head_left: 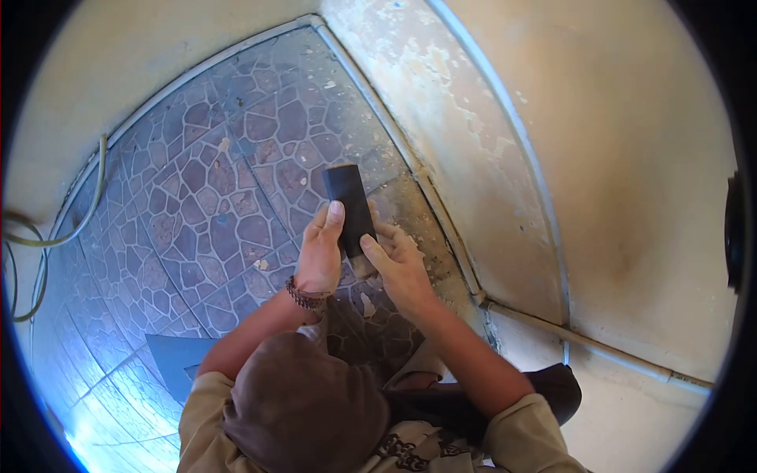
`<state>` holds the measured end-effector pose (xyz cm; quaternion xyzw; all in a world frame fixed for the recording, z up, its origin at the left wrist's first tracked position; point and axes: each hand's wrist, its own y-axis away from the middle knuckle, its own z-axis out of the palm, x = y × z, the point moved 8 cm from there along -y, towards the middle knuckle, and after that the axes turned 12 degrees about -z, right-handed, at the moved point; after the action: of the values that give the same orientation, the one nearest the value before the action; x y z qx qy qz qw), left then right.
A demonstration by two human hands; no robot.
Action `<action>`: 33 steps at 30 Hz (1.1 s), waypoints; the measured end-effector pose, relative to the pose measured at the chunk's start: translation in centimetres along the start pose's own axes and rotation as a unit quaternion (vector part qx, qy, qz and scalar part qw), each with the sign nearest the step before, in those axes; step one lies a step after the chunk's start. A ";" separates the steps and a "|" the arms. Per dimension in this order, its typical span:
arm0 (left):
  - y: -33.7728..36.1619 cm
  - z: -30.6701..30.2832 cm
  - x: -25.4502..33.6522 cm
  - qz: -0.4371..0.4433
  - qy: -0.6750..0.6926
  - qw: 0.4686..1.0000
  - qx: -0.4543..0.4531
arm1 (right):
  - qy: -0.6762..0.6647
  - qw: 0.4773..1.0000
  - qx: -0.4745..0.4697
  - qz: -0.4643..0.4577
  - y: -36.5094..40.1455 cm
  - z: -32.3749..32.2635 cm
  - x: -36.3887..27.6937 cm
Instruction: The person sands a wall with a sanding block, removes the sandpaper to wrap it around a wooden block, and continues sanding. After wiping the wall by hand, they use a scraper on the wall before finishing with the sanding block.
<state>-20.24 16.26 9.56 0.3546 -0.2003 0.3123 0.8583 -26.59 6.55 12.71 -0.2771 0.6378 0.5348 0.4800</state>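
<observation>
A sanding block (347,197), a pale wooden block with dark sandpaper around it, is held up over the tiled floor in both hands. My left hand (319,256) grips its left side, with the thumb lying along the edge. On the lower right, my right hand (402,272) pinches the paper with its thumb on the front face; its other fingers are partly hidden behind the block. Bare wood-coloured material shows at the block's lower end, between the hands. A beaded bracelet (307,297) circles the left wrist.
Paint is peeling on the wall (434,87) to the right, and flakes lie on the stone-patterned floor (213,189). A pipe (378,106) runs along the wall's base. A hose (98,189) hangs at left. A flat grey-blue sheet (169,359) lies beside the left arm.
</observation>
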 end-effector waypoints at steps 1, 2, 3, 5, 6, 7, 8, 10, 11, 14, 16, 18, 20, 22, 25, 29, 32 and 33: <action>-0.1 1.1 1.0 -0.002 -0.039 0.999 0.008 | 0.099 0.995 -0.004 -0.016 0.0 -0.9 -1.2; -0.2 2.3 2.7 -0.001 -0.079 0.997 0.016 | 0.197 0.980 -0.007 -0.033 0.1 -2.3 -2.6; -0.4 3.1 3.9 -0.002 -0.119 0.993 0.026 | 0.291 0.956 -0.010 -0.045 0.4 -3.7 -3.9; -2.1 4.6 6.8 0.010 -0.194 0.980 0.052 | 0.365 0.923 -0.076 -0.096 2.7 -5.8 -9.1; -2.7 6.1 8.7 0.022 -0.224 0.971 0.081 | 0.409 0.902 -0.096 -0.099 4.2 -6.8 -11.8; -3.7 7.4 10.3 0.039 -0.272 0.956 0.106 | 0.451 0.879 -0.117 -0.102 5.7 -7.7 -14.1; -4.5 8.9 11.8 0.057 -0.319 0.937 0.132 | 0.477 0.860 -0.125 -0.133 7.2 -8.8 -16.1; -4.5 13.7 14.8 0.090 -0.427 0.881 0.183 | 0.497 0.844 -0.113 -0.164 9.4 -10.5 -18.4; -7.1 14.0 14.9 0.178 -0.420 0.858 0.234 | 0.491 0.851 -0.093 -0.162 10.1 -11.5 -18.8; -9.8 16.6 12.3 0.281 -0.447 0.780 0.336 | 0.533 0.808 -0.115 -0.222 11.2 -12.1 -20.3; -10.5 16.0 6.0 0.222 -0.303 0.825 0.421 | 0.535 0.797 -0.144 -0.240 11.9 -12.2 -21.0; -9.5 17.3 0.6 0.198 -0.233 0.847 0.435 | 0.494 0.826 -0.171 -0.211 12.2 -12.2 -21.0; -8.6 18.7 -1.8 0.267 -0.185 0.851 0.413 | 0.491 0.821 -0.168 -0.238 12.5 -12.6 -21.3; -8.5 19.4 -2.2 0.292 -0.148 0.860 0.391 | 0.498 0.814 -0.154 -0.256 12.5 -12.9 -21.5; -8.3 19.3 -2.5 0.330 -0.136 0.848 0.392 | 0.519 0.803 -0.108 -0.273 13.0 -14.2 -22.2; -9.8 19.6 -2.5 0.380 -0.085 0.860 0.328 | 0.581 0.725 0.003 -0.370 14.7 -16.0 -24.8; -11.1 20.0 -3.1 0.418 0.037 0.876 0.236 | 0.647 0.614 0.110 -0.438 18.2 -17.6 -26.8; -11.3 19.9 -3.1 0.407 0.033 0.885 0.225 | 0.667 0.570 0.149 -0.457 19.0 -17.8 -27.7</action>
<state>-17.26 -5.81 15.61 0.4154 -0.2225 0.6823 0.5589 -38.03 -9.55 45.19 -0.7347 0.6360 -0.1943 0.1340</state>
